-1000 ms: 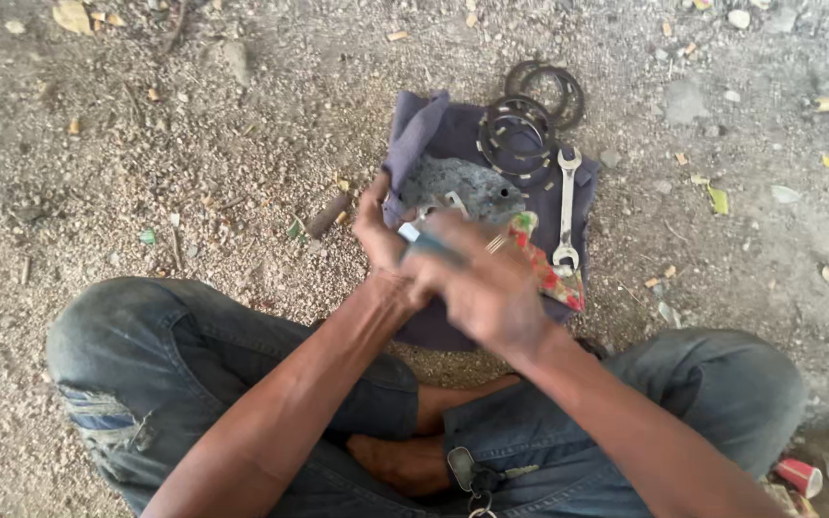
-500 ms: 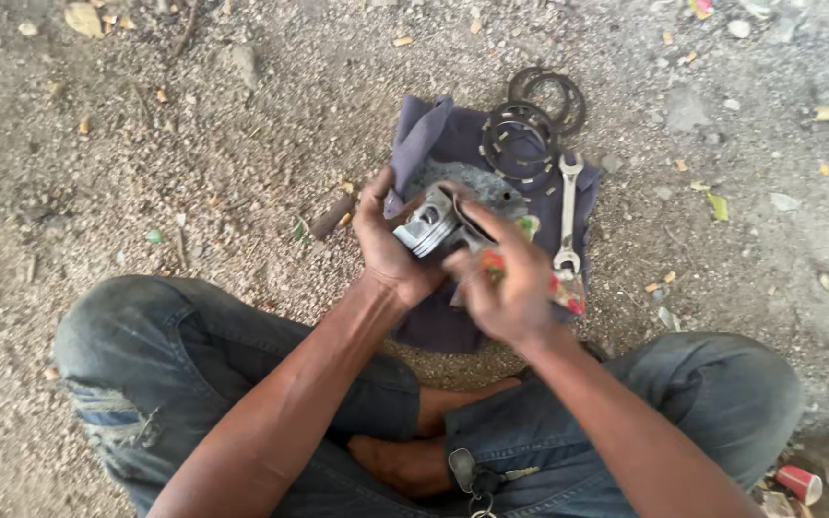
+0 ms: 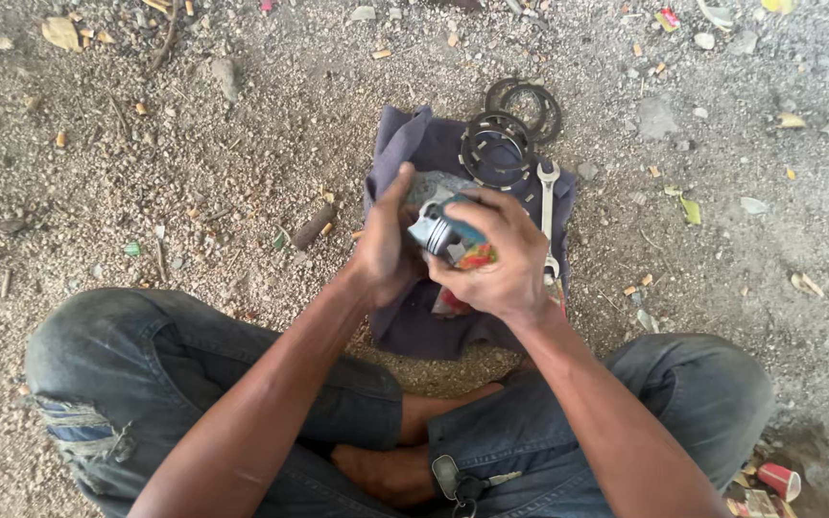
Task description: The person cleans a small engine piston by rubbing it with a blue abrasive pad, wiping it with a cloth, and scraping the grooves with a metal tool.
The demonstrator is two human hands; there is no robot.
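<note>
I sit cross-legged on gravel and hold a small round metal part, like a piston [image 3: 431,230], over a dark purple cloth [image 3: 434,321]. My left hand [image 3: 386,245] cups the part from the left, thumb up. My right hand [image 3: 496,254] closes over it from the right and also grips a colourful rag [image 3: 474,254] with teal, red and orange patches against it. Most of the part is hidden by my fingers.
On the cloth's far end lie dark toothed metal rings [image 3: 496,149], with another ring [image 3: 530,105] on the gravel beyond. A silver wrench [image 3: 548,206] lies along the cloth's right side. Keys [image 3: 467,480] hang at my waist. Small stones and litter dot the ground.
The metal part was plainly visible in my left hand half a second ago; now my right hand with the rag has come over it and covers most of it.
</note>
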